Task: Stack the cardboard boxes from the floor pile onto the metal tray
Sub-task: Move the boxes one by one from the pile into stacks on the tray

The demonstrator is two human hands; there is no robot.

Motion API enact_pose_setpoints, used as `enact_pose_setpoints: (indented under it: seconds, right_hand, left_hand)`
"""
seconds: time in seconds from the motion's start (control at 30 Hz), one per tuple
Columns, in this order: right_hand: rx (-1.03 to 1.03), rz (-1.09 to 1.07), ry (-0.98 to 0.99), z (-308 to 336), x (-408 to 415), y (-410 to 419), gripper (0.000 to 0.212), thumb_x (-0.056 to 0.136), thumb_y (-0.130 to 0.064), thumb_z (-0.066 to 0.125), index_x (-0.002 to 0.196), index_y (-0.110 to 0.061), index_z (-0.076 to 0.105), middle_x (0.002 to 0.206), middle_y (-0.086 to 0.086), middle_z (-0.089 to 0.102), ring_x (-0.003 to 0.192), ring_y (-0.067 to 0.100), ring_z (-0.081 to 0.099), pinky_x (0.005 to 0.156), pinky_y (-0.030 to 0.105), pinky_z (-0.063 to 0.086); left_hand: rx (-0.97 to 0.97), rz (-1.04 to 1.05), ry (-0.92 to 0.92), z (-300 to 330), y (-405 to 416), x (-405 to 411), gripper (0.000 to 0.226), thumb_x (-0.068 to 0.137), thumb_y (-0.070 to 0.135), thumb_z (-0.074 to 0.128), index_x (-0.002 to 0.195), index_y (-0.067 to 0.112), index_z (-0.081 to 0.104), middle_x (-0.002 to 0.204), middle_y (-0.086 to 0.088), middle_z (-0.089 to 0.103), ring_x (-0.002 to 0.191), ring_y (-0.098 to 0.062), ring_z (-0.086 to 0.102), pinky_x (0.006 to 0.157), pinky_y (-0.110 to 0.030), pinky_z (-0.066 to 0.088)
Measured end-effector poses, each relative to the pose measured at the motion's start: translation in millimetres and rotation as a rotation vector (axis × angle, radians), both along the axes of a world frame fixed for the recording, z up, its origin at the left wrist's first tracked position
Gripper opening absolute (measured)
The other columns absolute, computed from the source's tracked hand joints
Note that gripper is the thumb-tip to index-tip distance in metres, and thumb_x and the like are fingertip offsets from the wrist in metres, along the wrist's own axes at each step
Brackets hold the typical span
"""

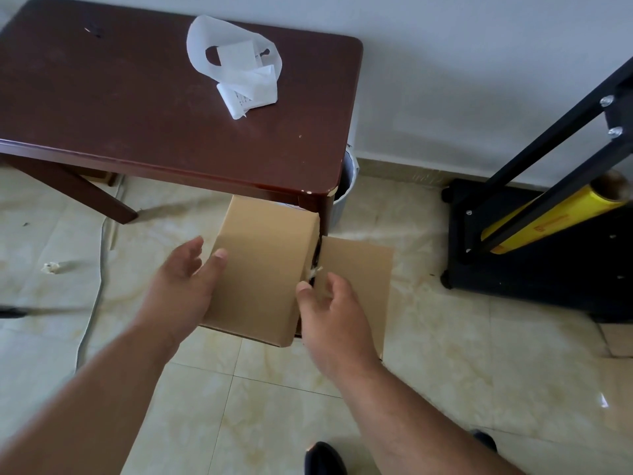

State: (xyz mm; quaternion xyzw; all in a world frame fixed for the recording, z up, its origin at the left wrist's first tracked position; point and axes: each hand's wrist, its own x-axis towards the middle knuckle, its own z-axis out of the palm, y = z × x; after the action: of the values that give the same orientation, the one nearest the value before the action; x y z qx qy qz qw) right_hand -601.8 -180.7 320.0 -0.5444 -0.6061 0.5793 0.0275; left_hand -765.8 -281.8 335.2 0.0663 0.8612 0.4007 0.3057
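Beside table (154, 114) | left hand (185, 286) spread on cardboard box (263, 262) | right hand (332, 313) loosely spread on it

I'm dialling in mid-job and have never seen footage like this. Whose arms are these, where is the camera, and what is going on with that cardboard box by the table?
There is no machine here: these are a person's two bare arms, filmed by one wide-angle camera worn on the head, looking forward and down. That is why the arms come in from the bottom edge.

The left hand lies against the left side of a cardboard box, thumb on its top face. The right hand is at the box's right edge, fingers loosely curled next to an open flap; whether it grips yet is hard to tell.

The box sits at the corner of a dark wooden table, which carries a white plastic bag and folded papers. On the right stands a black metal frame with a yellow film roll. The floor is pale tile.
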Motion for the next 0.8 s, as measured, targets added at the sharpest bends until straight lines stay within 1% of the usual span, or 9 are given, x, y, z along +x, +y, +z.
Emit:
enact_pose_setpoints:
  seconds: [0.07, 0.13, 0.3, 0.4, 0.47, 0.57, 0.63, 0.73, 0.8]
  right_hand:
    - [0.004, -0.016, -0.012, 1, 6, 8, 0.059, 0.099, -0.053, 0.053, 0.151, -0.028, 0.043, 0.146, -0.01, 0.052, 0.13, 0.012, 0.053, 0.108, 0.03, 0.043]
    - [0.011, -0.033, -0.023, 5, 13, 17, 0.067, 0.099, -0.055, 0.051, 0.157, -0.025, 0.035, 0.156, -0.008, 0.045, 0.14, 0.012, 0.046, 0.112, 0.03, 0.037]
    - [0.0, -0.068, 0.007, 16, 35, 38, 0.065, 0.102, -0.053, 0.05, 0.159, -0.026, 0.034, 0.158, -0.007, 0.045, 0.142, 0.012, 0.044, 0.099, 0.024, 0.031]
    - [0.002, -0.079, 0.003, 15, 53, 49, 0.065, 0.102, -0.053, 0.049, 0.159, -0.026, 0.034, 0.159, -0.005, 0.044, 0.143, 0.014, 0.043, 0.098, 0.024, 0.03]
    - [-0.014, -0.099, 0.006, 11, 68, 55, 0.065, 0.102, -0.053, 0.049, 0.159, -0.025, 0.034, 0.159, -0.005, 0.044, 0.143, 0.014, 0.044, 0.102, 0.025, 0.032]
    - [-0.059, -0.133, -0.002, 3, 88, 54, 0.066, 0.101, -0.055, 0.05, 0.158, -0.025, 0.035, 0.157, -0.006, 0.046, 0.135, 0.016, 0.053, 0.109, 0.033, 0.042]
    - [-0.099, -0.111, -0.004, 4, 99, 47, 0.064, 0.101, -0.055, 0.049, 0.156, -0.024, 0.037, 0.154, -0.006, 0.049, 0.129, 0.013, 0.055, 0.106, 0.031, 0.042]
    - [-0.136, -0.093, -0.006, 1, 108, 42, 0.066, 0.102, -0.054, 0.049, 0.159, -0.024, 0.034, 0.158, -0.006, 0.045, 0.141, 0.013, 0.046, 0.104, 0.026, 0.034]
    - [-0.157, -0.099, -0.007, 0, 115, 42, 0.065, 0.102, -0.052, 0.05, 0.158, -0.022, 0.035, 0.157, -0.005, 0.046, 0.142, 0.012, 0.045, 0.1, 0.023, 0.031]
  left_hand:
    - [-0.021, -0.046, 0.118, 12, 9, 5, 0.062, 0.096, 0.052, 0.061, 0.153, 0.037, 0.042, 0.154, 0.004, 0.05, 0.133, -0.013, 0.05, 0.098, -0.035, 0.04]
    - [0.0, -0.102, 0.194, 23, 21, 14, 0.059, 0.097, 0.05, 0.061, 0.152, 0.04, 0.043, 0.152, 0.007, 0.049, 0.126, -0.009, 0.048, 0.094, -0.034, 0.04]
    - [0.082, -0.189, 0.173, 37, 50, 51, 0.06, 0.097, 0.05, 0.059, 0.153, 0.044, 0.038, 0.156, 0.01, 0.046, 0.139, -0.015, 0.048, 0.103, -0.036, 0.042]
    - [0.086, -0.227, 0.18, 37, 62, 72, 0.06, 0.098, 0.048, 0.059, 0.153, 0.043, 0.038, 0.157, 0.011, 0.045, 0.142, -0.013, 0.045, 0.106, -0.035, 0.041]
    - [0.092, -0.209, 0.247, 33, 61, 83, 0.057, 0.097, 0.044, 0.062, 0.15, 0.044, 0.042, 0.156, 0.014, 0.046, 0.139, -0.011, 0.047, 0.107, -0.036, 0.042]
    - [0.009, 0.022, 0.455, 24, 32, 85, 0.053, 0.098, 0.036, 0.062, 0.148, 0.037, 0.047, 0.16, 0.011, 0.041, 0.141, -0.01, 0.041, 0.104, -0.033, 0.039]
    - [-0.114, 0.154, 0.466, 20, 1, 91, 0.057, 0.099, 0.032, 0.062, 0.152, 0.025, 0.044, 0.163, 0.002, 0.036, 0.148, -0.017, 0.036, 0.106, -0.029, 0.031]
    - [-0.212, 0.022, 0.449, 14, -18, 107, 0.058, 0.097, 0.027, 0.065, 0.151, 0.022, 0.046, 0.164, 0.003, 0.036, 0.148, -0.022, 0.037, 0.112, -0.037, 0.032]
    - [-0.206, -0.079, 0.421, 16, -12, 120, 0.057, 0.097, 0.03, 0.065, 0.15, 0.027, 0.046, 0.163, 0.01, 0.035, 0.147, -0.017, 0.038, 0.107, -0.037, 0.036]
